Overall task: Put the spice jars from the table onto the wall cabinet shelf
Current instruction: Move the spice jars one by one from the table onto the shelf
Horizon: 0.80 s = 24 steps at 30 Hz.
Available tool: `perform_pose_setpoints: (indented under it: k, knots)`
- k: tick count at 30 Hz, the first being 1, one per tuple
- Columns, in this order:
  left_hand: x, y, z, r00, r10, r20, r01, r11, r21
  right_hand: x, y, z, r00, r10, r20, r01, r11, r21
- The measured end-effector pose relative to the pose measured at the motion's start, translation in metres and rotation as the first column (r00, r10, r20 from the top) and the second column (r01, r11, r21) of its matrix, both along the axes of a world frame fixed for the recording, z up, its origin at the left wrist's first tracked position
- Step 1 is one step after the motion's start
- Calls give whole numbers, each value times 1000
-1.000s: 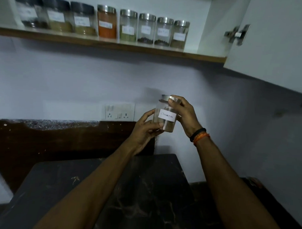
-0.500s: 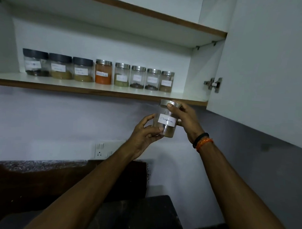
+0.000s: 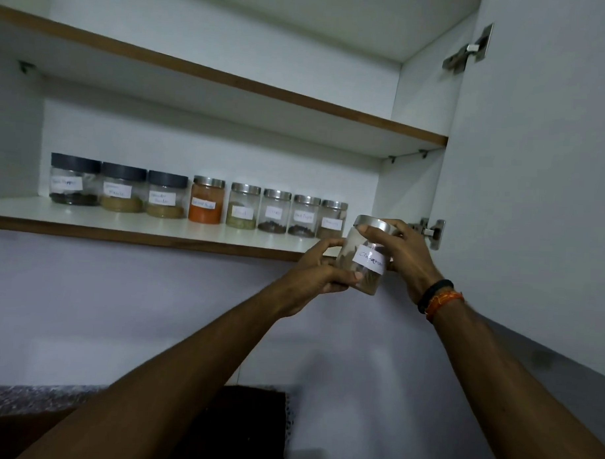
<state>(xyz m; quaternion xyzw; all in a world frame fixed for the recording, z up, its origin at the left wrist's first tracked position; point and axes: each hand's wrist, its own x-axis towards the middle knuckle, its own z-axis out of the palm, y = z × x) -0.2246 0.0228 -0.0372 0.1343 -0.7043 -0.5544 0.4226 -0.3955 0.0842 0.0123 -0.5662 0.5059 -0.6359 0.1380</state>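
Head: both hands (image 3: 330,271) grip jar (image 3: 363,257) by shelf (image 3: 140,228)

— What does the room look like?
— A pale wall (image 3: 120,308) runs below an open white cabinet (image 3: 418,103). The upper board (image 3: 231,79) has a brown front edge.
— And the door?
— The white door (image 3: 536,169) stands open at the right, on metal hinges (image 3: 466,51).
— Lower down?
— A dark backsplash (image 3: 246,430) with a speckled band at the bottom left corner. Light is dim.
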Motion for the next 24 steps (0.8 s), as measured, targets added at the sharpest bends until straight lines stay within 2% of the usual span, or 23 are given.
perform_pose_setpoints:
  k: [2,4,7,10,13,15,20,24]
  knots:
    - [-2,-8,15,994,64,89,-55,993,-103,-3,-6,8,999,-9,31,10,1000,-16]
    - [-4,-20,30,962,191,197,-129,948,-290,-8,-16,16,999,-41,19,42,998,-36]
    - [-4,-40,47,859,393,329,-135,793,-594,-15,-36,28,996,-87,23,88,995,-53]
    - [-3,-64,54,688,573,445,-6,618,-786,-26,-60,40,984,-174,-25,173,984,-47]
    - [-5,-86,54,489,652,579,148,592,-792,-39,-82,47,962,-253,-102,250,967,-39]
    - [-9,-96,55,420,650,634,203,613,-763,-49,-98,50,947,-289,-140,287,957,-36]
    - [-19,-107,55,400,623,673,238,638,-732,-71,-137,50,921,-332,-205,343,939,19]
    - [-23,-108,55,390,639,664,256,617,-744,-80,-165,46,918,-340,-202,355,934,44]
